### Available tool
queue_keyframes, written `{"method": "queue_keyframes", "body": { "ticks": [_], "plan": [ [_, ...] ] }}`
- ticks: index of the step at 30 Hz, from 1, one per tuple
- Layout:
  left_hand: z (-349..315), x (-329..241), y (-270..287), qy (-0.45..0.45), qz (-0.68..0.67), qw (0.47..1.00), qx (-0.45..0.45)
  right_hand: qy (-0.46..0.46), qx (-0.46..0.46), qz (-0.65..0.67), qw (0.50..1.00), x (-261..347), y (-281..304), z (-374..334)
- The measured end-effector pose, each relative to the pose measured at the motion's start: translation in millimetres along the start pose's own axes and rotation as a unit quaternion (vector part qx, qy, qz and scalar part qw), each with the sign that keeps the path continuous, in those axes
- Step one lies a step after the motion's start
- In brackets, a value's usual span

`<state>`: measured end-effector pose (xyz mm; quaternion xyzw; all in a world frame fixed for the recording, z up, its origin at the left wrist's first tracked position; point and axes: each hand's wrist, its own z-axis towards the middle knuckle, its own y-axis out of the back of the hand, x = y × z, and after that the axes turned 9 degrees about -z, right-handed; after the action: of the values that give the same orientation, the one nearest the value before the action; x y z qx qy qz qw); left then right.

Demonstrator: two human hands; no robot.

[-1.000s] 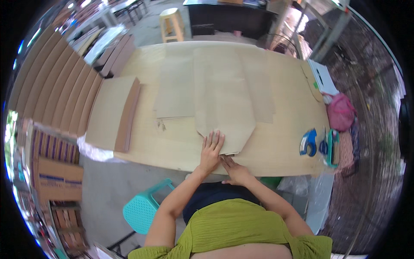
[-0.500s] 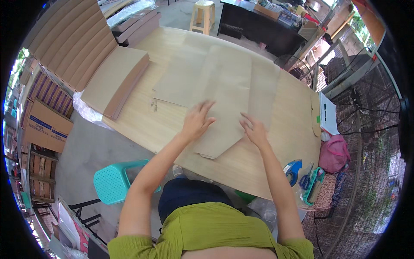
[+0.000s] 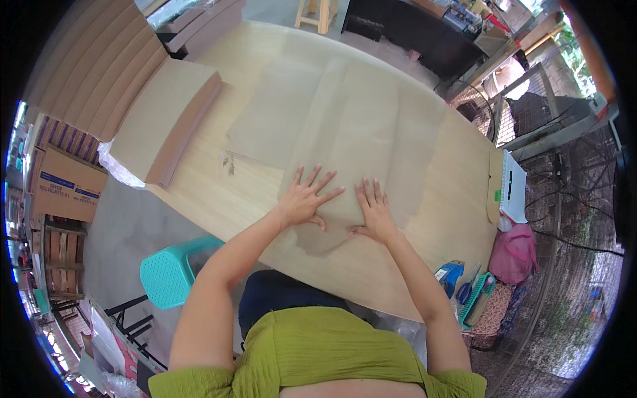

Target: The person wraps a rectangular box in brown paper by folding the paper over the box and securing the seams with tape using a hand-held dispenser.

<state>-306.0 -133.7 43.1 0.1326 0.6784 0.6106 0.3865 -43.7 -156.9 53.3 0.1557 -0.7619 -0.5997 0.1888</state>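
A large brown paper sheet (image 3: 358, 126) with lengthwise folds lies on the pale wooden table (image 3: 451, 205). My left hand (image 3: 306, 201) rests palm down near its close left edge, fingers spread and stretched out. To its right, my right hand (image 3: 376, 215) also presses flat on the sheet, with its fingers apart. Both hands hold nothing. Part of the sheet's near end lies between and below my hands. Toward the left, a thinner-looking flat part of brown paper (image 3: 265, 126) spreads over the table; whether it is a separate sheet I cannot tell.
A stack of brown cardboard (image 3: 166, 119) stands on the table's left, beside taller stacked cardboard (image 3: 86, 66). At the near right are a blue tape dispenser (image 3: 449, 276), a green basket (image 3: 478, 302) and a pink bag (image 3: 514, 253). A turquoise stool (image 3: 169, 275) stands left.
My hands have settled flat, fingers spread, onto the near part of the paper sheet. The narrow pointed near end has changed shape and now lies lower and flatter. The view has shifted slightly.
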Motion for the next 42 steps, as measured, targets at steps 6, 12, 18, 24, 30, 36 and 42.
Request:
{"method": "queue_keyframes", "body": {
  "ticks": [6, 12, 18, 24, 30, 36, 42],
  "plan": [
    [0.3, 5.9, -10.7, 0.005, 0.024, 0.998, -0.057, -0.007, -0.061, -0.058, 0.996, 5.4, -17.8, 6.3],
    [-1.7, 22.2, -12.2, 0.002, -0.001, 0.999, -0.047, -0.033, -0.068, -0.049, 0.996, 44.0, -8.7, 30.1],
    [-38.4, 56.9, -1.2, 0.032, 0.022, 0.993, -0.109, -0.046, -0.090, -0.081, 0.992, 52.6, -13.9, 37.3],
    [-36.6, 56.7, 2.5, 0.023, -0.023, 0.995, -0.091, -0.067, -0.091, -0.082, 0.990, 55.7, -12.5, 38.4],
    [-41.9, 60.2, 6.7, 0.009, -0.043, 0.998, -0.054, -0.073, -0.089, -0.073, 0.991, 60.2, -8.8, 38.4],
    [-33.4, 24.4, 11.6, 0.061, -0.071, 0.993, -0.073, -0.084, -0.092, -0.071, 0.990, 58.3, -14.4, 34.8],
    [-24.9, 25.6, -5.5, 0.019, 0.007, 0.997, -0.070, -0.105, -0.060, -0.082, 0.989, 49.4, -8.6, 22.8]
  ]
}}
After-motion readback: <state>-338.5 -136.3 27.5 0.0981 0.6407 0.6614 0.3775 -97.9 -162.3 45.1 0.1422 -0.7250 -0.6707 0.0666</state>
